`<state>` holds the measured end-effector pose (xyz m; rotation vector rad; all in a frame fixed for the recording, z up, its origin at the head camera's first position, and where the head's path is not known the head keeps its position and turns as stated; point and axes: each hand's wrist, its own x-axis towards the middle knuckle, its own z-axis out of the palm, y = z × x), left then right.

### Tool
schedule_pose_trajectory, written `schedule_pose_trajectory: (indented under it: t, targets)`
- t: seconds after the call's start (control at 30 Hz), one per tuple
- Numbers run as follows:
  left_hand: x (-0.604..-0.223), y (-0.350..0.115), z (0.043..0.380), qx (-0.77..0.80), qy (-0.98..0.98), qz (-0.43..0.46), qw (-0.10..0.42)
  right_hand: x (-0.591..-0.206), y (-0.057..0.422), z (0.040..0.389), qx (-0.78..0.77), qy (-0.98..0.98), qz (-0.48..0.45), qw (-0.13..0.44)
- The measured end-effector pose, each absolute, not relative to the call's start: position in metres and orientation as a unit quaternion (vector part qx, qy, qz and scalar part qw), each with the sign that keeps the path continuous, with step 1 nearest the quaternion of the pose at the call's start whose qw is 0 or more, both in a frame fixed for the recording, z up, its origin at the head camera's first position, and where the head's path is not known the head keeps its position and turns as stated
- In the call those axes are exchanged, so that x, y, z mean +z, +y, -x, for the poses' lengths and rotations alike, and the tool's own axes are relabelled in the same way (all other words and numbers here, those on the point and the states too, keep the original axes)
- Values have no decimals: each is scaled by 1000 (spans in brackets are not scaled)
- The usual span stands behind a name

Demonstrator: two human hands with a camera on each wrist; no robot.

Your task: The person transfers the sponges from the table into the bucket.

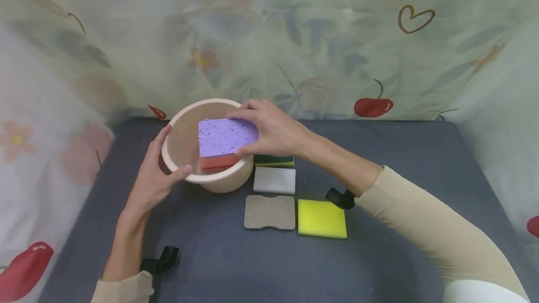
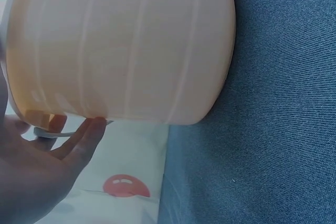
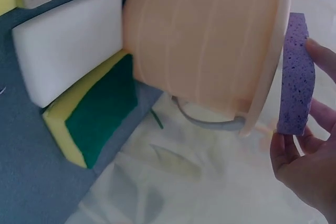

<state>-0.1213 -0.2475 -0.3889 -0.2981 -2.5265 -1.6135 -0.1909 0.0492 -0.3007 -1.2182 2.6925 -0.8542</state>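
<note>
A beige plastic bucket (image 1: 223,183) with a grey handle (image 3: 210,123) stands on the dark cloth. My left hand (image 1: 153,179) grips its left side, thumb over the rim and fingers along the outer wall. Over the bucket's mouth, my right hand (image 1: 278,130) pinches a purple porous sponge (image 1: 225,135) by its right end. In the right wrist view, that sponge is seen edge-on at the rim, between thumb and fingers. A red-orange sponge (image 1: 216,162) shows inside the bucket, partly hidden beneath the purple one.
Right of the bucket lie a green-and-yellow scouring sponge (image 3: 102,111), a white sponge block (image 1: 274,180), a grey-brown sponge with notched sides (image 1: 269,212) and a yellow sponge (image 1: 322,219). Patterned cloth walls (image 1: 269,60) enclose the back and sides.
</note>
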Motion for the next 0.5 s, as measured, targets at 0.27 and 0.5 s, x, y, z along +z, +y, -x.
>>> schedule_pose_trajectory:
  t: [0.27, 0.5]
  targets:
    - [-389, -247, 121, -537, -836, 96, 64, -302, 34, 193, -283, 873, 395, 35]
    - [-390, -247, 121, -536, -836, 100, 60, -306, 23, 198, -283, 874, 393, 34]
